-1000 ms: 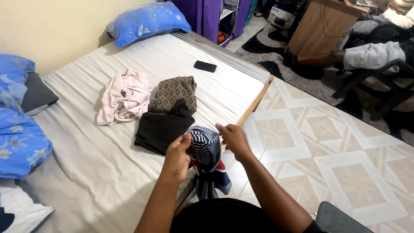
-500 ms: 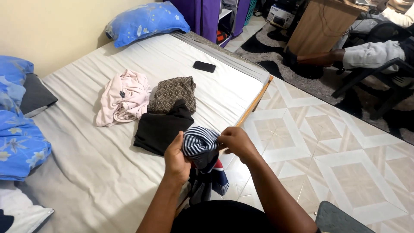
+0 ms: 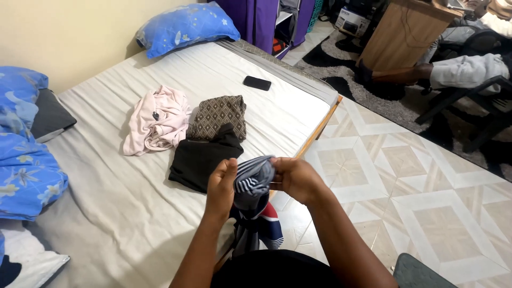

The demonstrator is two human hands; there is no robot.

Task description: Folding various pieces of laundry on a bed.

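We've got both hands up in front of us, over the near edge of the bed. Left hand is closed on the striped garment, fingers curled round its left side, thumb on top. Right hand is closed on the same cloth from the right, w/ fingertips tucked into the bunched top. The garment is navy & white stripes w/ a red patch lower down; its top is wadded between our hands, the rest hangs down past the bed edge toward our lap.

Just beyond our left hand, on the grey sheet, lies a black folded garment, flat. Touching its far edge is a brown patterned cloth, also folded. Left of that, just beside it, a pink garment sits crumpled, w/ a small dark bit on it – can't tell what.

Further up the bed a black phone lies on its own, well apart from the clothes. At the far corner there's a blue pillow w/ a flower print. Along the left edge a blue floral blanket is heaped, w/ a dark grey pillow partly under it.

Right of the bed is the tiled floor, pale w/ diamond shapes. At the far right another person's leg in light trousers shows by a dark chair.
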